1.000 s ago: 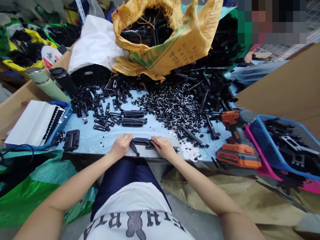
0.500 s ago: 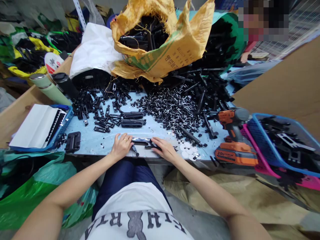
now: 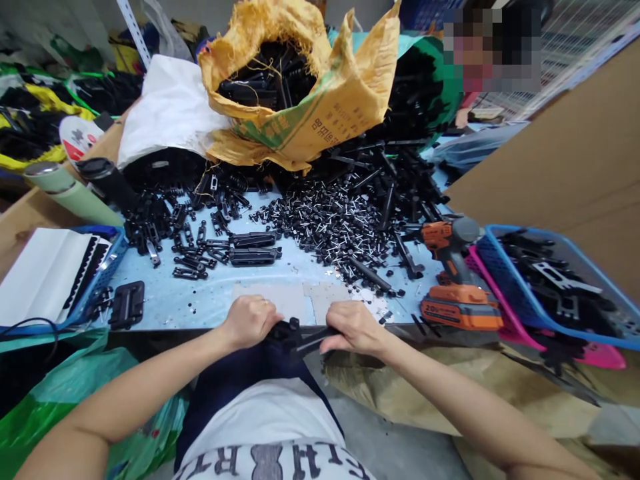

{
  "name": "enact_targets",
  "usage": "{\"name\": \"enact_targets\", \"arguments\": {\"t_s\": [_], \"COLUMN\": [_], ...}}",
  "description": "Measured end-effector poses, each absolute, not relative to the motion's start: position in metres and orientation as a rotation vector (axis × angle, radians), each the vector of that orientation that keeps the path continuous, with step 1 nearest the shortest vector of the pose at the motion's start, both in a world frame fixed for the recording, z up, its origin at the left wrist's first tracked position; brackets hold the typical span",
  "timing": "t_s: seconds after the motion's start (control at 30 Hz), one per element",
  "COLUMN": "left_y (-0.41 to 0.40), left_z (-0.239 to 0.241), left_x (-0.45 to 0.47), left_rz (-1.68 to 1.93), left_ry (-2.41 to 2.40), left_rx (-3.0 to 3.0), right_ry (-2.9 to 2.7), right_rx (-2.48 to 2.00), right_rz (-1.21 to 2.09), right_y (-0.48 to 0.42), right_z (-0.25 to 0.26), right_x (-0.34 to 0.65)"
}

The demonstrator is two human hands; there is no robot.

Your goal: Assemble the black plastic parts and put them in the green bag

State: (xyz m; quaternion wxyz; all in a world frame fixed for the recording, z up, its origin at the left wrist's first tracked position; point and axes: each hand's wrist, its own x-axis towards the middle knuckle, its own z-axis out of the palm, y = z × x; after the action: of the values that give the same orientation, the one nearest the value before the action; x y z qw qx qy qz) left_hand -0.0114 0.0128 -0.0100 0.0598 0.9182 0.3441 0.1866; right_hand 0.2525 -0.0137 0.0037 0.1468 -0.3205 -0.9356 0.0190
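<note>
Both of my hands grip black plastic parts held just off the table's front edge, above my lap. My left hand (image 3: 253, 321) is closed round one end of a dark part (image 3: 285, 333). In my right hand (image 3: 354, 327) is the end of a long black bar (image 3: 314, 341), slanting down to the left. The two pieces meet between my hands; whether they are joined is hard to tell because of blur. Beyond them, two long black assemblies (image 3: 255, 255) lie side by side on the blue table top (image 3: 210, 293).
A heap of black-headed screws (image 3: 340, 227) covers the middle. An orange cordless drill (image 3: 457, 273) stands at right beside a blue basket (image 3: 555, 287) of parts. A yellow woven sack (image 3: 320, 127) sits behind. Two bottles (image 3: 75, 190) stand at left. Another person's hand (image 3: 463, 118) shows at upper right.
Both hands have lifted the black part off the table and drawn it toward my lap. My fingers, earlier laid along it, are now wrapped round its ends. The camera view has shifted slightly.
</note>
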Motion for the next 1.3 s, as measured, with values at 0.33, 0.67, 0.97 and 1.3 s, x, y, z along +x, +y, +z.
{"name": "enact_targets", "arguments": {"t_s": [0.33, 0.67, 0.97, 1.3], "left_y": [0.016, 0.012, -0.058, 0.004], "left_z": [-0.009, -0.006, 0.023, -0.041], "left_x": [-0.003, -0.014, -0.021, -0.002], "left_rz": [0.057, 0.128, 1.017, 1.336], "left_ry": [1.712, 1.735, 0.542, 0.966], "left_rx": [2.58, 2.569, 2.389, 2.888], "right_ry": [-2.78, -2.859, -2.256, -1.861], "right_rx": [-1.297, -1.044, -0.165, -1.032], "right_rz": [0.01, -0.008, 0.668, 0.378], "right_y": [0.005, 0.018, -0.043, 0.058], "right_z": [0.007, 0.005, 0.023, -0.055], "right_x": [0.195, 0.201, 0.199, 0.14]}}
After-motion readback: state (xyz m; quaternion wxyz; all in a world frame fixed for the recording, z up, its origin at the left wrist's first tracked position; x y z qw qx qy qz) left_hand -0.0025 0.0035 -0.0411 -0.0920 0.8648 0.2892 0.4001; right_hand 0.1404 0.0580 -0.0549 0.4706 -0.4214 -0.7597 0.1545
